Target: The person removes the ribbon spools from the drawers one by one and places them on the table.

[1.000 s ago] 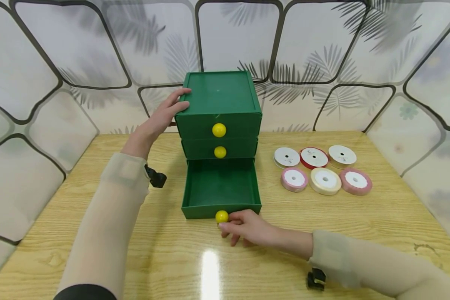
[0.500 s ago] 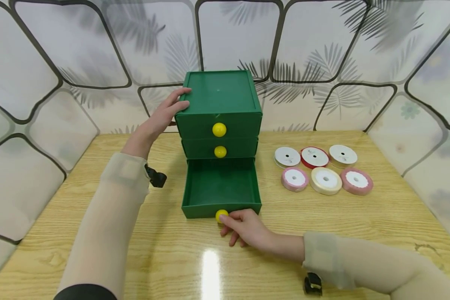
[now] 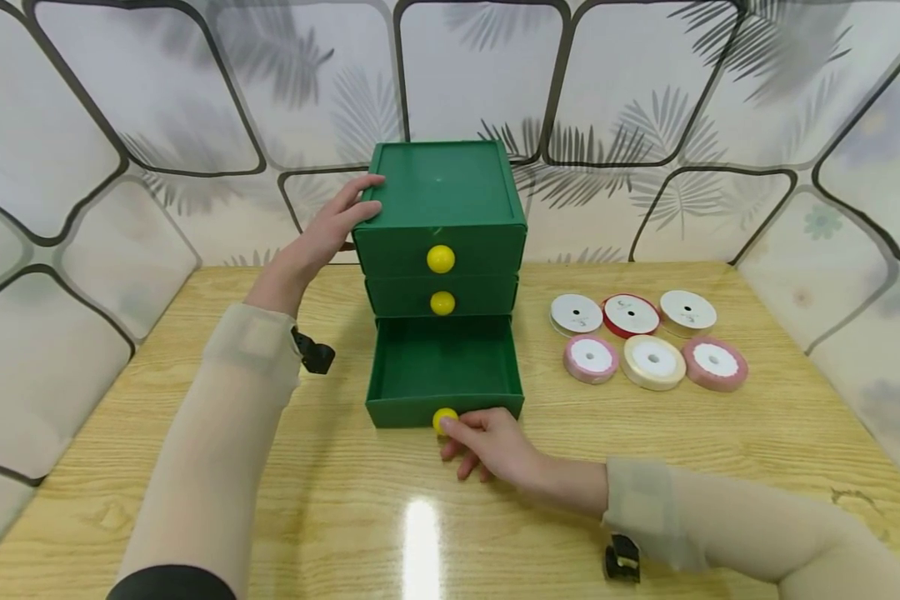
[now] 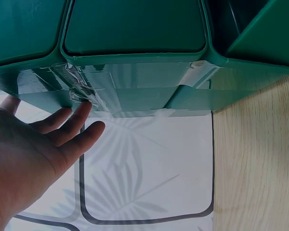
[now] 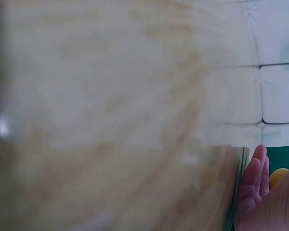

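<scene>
A green drawer cabinet [image 3: 442, 185] stands on the wooden table, with round yellow knobs on its drawers. Its bottom drawer [image 3: 447, 367] is pulled out and bare inside; the upper two are closed. At that drawer's front, my right hand [image 3: 495, 450] pinches the yellow knob [image 3: 444, 419] between thumb and fingers. In the right wrist view the right hand [image 5: 260, 192] shows only at the lower right corner. My left hand [image 3: 321, 233] rests against the cabinet's upper left side, fingers on the top edge. The left wrist view shows its fingers extended beside the taped side [image 4: 135, 86].
Right of the cabinet lie several ribbon spools in two rows, among them a red one [image 3: 630, 316], a cream one [image 3: 653, 362] and a pink one [image 3: 591, 358]. A patterned wall covering [image 3: 480, 83] rises behind the table [image 3: 360, 517].
My right thumb has come onto the knob, and the bottom drawer has slid slightly inward with it. The left hand has stayed on the cabinet.
</scene>
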`<state>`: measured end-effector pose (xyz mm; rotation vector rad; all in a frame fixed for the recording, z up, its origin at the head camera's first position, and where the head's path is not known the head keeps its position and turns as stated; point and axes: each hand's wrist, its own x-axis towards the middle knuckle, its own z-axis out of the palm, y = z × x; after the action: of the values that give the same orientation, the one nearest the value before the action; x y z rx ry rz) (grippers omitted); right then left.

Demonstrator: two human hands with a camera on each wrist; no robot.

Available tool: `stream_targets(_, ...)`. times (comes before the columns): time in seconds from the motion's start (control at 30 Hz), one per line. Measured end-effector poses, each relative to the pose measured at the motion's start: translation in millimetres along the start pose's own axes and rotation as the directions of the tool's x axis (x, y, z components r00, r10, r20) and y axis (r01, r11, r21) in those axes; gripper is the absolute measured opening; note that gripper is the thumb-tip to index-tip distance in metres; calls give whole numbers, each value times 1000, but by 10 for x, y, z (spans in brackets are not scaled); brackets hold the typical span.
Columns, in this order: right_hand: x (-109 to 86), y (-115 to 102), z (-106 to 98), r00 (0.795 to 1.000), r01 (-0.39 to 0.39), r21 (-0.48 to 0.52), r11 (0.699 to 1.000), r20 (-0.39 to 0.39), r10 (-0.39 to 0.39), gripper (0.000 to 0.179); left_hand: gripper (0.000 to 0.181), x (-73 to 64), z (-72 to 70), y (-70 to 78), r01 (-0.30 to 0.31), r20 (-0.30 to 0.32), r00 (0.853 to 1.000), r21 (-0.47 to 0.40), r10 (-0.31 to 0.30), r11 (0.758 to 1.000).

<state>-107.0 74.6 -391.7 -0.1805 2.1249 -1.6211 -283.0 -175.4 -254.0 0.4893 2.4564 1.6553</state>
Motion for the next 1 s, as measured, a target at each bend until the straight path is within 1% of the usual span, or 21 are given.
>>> stream_targets(0.57, 456, -111, -143, 994, -33, 14, 999, -102, 35, 36, 58, -5, 5, 17, -1, 3, 1000, 10, 1, 1000)
stream_targets(0.8, 605, -141, -201, 991, -43, -9, 999, -124, 42, 38, 58, -1, 7, 15, -5, 9, 1000, 7, 5, 1000)
stream_targets(1.0, 688, -182, -219, 991, -54, 7, 999, -123, 54, 37, 58, -3, 0, 9, -10, 9, 1000, 3, 10, 1000)
